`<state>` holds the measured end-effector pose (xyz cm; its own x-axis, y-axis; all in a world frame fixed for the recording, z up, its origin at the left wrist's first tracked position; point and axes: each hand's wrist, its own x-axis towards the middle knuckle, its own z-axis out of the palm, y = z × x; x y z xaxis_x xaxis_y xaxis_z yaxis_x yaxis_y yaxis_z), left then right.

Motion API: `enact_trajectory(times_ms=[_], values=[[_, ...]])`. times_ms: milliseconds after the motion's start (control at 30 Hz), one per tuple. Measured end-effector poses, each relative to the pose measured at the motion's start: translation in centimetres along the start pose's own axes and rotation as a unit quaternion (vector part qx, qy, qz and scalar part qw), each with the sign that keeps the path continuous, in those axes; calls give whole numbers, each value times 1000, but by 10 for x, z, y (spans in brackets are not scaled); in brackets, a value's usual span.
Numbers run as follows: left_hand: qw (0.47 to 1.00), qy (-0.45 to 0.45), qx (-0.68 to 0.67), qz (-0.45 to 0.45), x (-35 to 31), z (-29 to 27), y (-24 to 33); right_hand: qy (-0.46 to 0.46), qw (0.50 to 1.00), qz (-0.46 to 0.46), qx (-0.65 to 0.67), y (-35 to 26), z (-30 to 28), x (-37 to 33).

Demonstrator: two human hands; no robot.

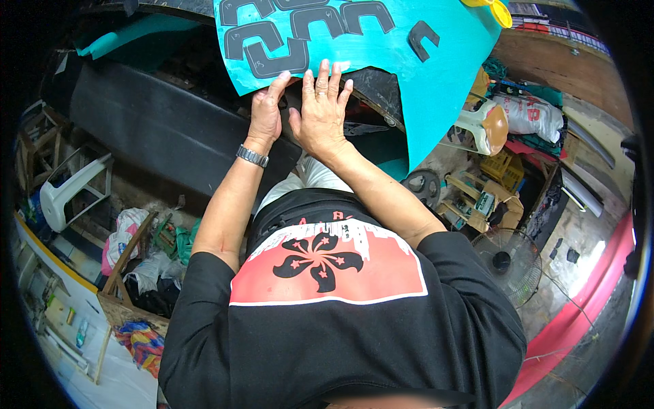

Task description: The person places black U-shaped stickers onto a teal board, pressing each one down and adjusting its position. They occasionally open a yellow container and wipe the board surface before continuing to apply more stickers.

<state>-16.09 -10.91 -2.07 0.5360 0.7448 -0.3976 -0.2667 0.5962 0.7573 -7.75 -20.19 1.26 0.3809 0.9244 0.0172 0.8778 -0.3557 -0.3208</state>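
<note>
A teal sheet (pixel 436 88) lies over the black work table, its near edge cut away in a curve. Several flat black U-shaped pieces (pixel 317 24) rest on it, and one smaller black piece (pixel 424 39) sits apart to the right. My left hand (pixel 267 112) is closed at the near edge, its fingers around the sheet just below the nearest black piece (pixel 276 60). Its fingertips are partly hidden. Beside it, my right hand (pixel 321 112) is open, palm down, with fingers stretched over the same edge. A metal watch (pixel 253 156) circles my left wrist.
A yellow tape roll (pixel 501 13) sits at the sheet's far right corner. Long black material (pixel 157 129) hangs at the left, near a white plastic stool (pixel 71 187). To the right are a yellow crate (pixel 503 168), wooden pieces (pixel 470 204) and a standing fan (pixel 503 262).
</note>
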Motion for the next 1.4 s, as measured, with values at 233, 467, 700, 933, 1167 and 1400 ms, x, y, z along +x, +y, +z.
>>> enact_trajectory(times_ms=[233,467,700,933,1167,1400], values=[[1000,-5,24,6,2,-3,5,20,999,-20,47,-16,-9,-2],[1000,29,4,1,8,-16,0,76,996,33,9,34,-26,3],[998,41,-38,0,7,-14,-6,-10,998,-17,-61,24,-4,-2],[999,32,-12,-17,6,-17,-5,13,998,-2,-60,61,-13,-2],[995,54,-60,-52,5,-18,-3,0,974,47,-221,96,-16,-3],[994,47,-45,-86,9,-27,-5,-29,995,-90,-40,29,-12,-11]])
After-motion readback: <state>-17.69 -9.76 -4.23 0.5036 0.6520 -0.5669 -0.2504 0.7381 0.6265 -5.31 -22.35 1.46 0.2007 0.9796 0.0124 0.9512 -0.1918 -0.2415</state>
